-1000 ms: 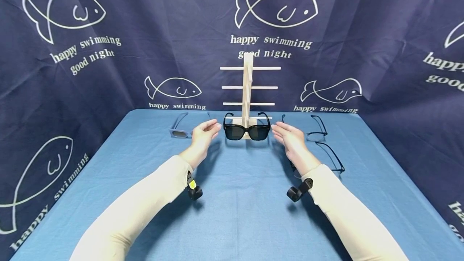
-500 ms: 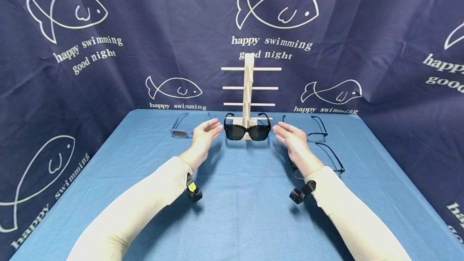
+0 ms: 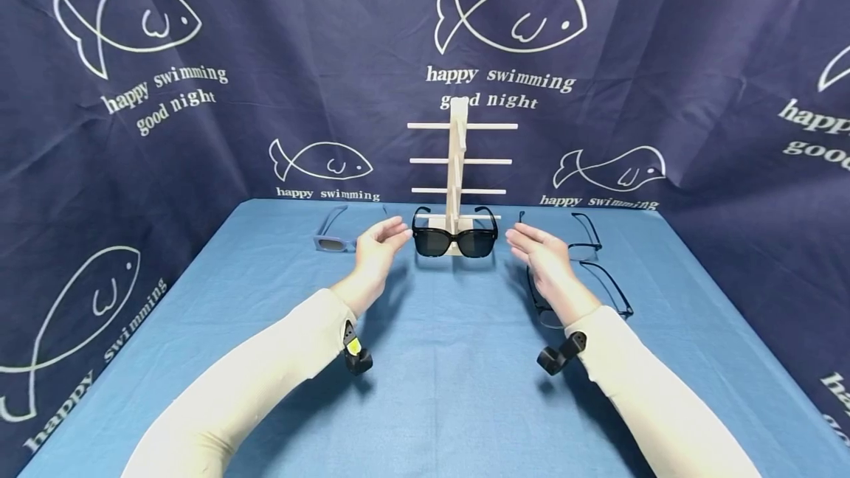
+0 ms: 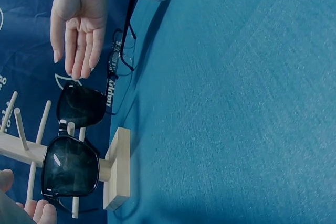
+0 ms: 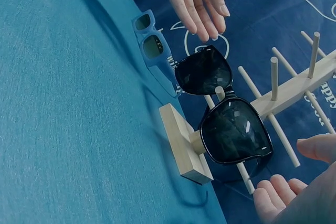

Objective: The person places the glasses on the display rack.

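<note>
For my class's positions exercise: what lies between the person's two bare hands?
Black-framed, dark-lensed sunglasses on a pale wooden peg stand; the head view shows this.

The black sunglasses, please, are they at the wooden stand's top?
No, the black sunglasses sit low on the wooden stand, below three crossbars.

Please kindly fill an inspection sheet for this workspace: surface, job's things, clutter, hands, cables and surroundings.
Surface: blue cloth, lightly creased.
Job's things: black sunglasses on the lowest level of the wooden stand, lenses facing the person.
Clutter: no stray items seen, only other eyewear: blue sunglasses at left; rear glasses and front glasses at right, lenses clear.
Hands: left hand open, close beside the black sunglasses, contact unclear; right hand open, on their other side, apart. Neither grips anything.
Cables: nothing seen.
Surroundings: dark blue backdrop with white fish drawings and the words "happy swimming good night".
</note>
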`<action>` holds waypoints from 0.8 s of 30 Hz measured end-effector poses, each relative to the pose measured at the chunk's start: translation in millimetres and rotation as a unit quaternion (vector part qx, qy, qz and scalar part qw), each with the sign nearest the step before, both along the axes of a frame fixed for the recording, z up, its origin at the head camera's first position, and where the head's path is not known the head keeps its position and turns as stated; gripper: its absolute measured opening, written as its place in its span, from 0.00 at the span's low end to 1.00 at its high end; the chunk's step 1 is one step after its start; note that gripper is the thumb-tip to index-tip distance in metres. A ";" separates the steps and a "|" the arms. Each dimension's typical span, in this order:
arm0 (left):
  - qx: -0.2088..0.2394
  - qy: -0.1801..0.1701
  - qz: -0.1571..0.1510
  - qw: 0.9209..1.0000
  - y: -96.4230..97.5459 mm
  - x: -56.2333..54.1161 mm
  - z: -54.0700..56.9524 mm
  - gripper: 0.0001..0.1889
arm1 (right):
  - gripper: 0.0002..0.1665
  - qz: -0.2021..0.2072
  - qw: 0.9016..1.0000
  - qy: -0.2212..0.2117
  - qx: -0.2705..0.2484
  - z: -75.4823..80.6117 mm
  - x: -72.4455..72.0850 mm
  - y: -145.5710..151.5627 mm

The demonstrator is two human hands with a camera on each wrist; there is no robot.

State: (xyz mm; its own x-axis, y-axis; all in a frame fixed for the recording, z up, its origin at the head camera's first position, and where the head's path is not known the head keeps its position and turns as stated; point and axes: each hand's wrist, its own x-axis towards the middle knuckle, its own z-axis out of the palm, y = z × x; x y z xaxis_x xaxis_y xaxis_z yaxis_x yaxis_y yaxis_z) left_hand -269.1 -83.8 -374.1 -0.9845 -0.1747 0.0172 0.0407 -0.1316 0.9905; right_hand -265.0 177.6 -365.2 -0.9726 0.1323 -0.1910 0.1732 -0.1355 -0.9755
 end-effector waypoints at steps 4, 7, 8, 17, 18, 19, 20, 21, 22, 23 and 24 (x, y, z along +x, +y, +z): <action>-0.010 0.002 -0.007 1.000 1.9 2.9 0.4 0.22 | 0.36 0.005 1.000 -0.009 0.016 1.0 1.3 3.2; -0.012 0.002 -0.011 1.000 2.9 4.1 -0.6 0.22 | 0.38 0.009 0.999 -0.017 0.027 1.2 2.3 5.4; -0.011 0.002 -0.012 1.000 3.2 4.5 -1.0 0.22 | 0.38 0.011 0.999 -0.019 0.029 1.1 2.6 6.0; -0.021 0.004 -0.022 1.000 12.6 6.5 -0.6 0.24 | 0.38 0.011 1.000 -0.014 0.023 0.4 6.6 12.2; -0.023 0.003 -0.022 0.999 13.8 6.3 -1.1 0.24 | 0.39 0.011 1.000 -0.015 0.025 0.2 7.1 13.0; -0.023 0.003 -0.022 0.999 14.9 6.5 -1.2 0.25 | 0.39 0.011 0.999 -0.016 0.026 0.2 7.9 13.6; -0.023 0.002 -0.022 0.999 16.0 6.8 -1.2 0.24 | 0.39 0.010 0.999 -0.016 0.026 0.3 8.6 14.2; -0.025 0.000 -0.023 0.999 17.2 7.1 -1.1 0.24 | 0.40 0.011 0.999 -0.016 0.027 0.6 9.4 14.7; -0.025 -0.001 -0.024 0.999 18.4 7.5 -1.1 0.23 | 0.39 0.011 1.000 -0.015 0.024 1.0 10.0 15.3; -0.024 -0.002 -0.026 0.999 19.6 8.1 -0.7 0.23 | 0.39 0.010 1.000 -0.014 0.024 1.2 10.4 16.1; -0.022 -0.002 -0.028 0.999 20.8 8.7 -0.2 0.23 | 0.39 0.010 1.000 -0.013 0.023 1.4 10.8 17.0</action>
State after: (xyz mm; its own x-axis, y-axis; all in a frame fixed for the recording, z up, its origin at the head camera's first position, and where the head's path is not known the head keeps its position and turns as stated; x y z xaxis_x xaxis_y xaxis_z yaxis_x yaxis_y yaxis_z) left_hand -260.4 -63.0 -374.3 -0.9927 -0.1187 0.0196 0.0304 -0.0899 0.9955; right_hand -254.2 194.6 -363.8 -0.9698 0.1230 -0.2106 0.2010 -0.0864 -0.9758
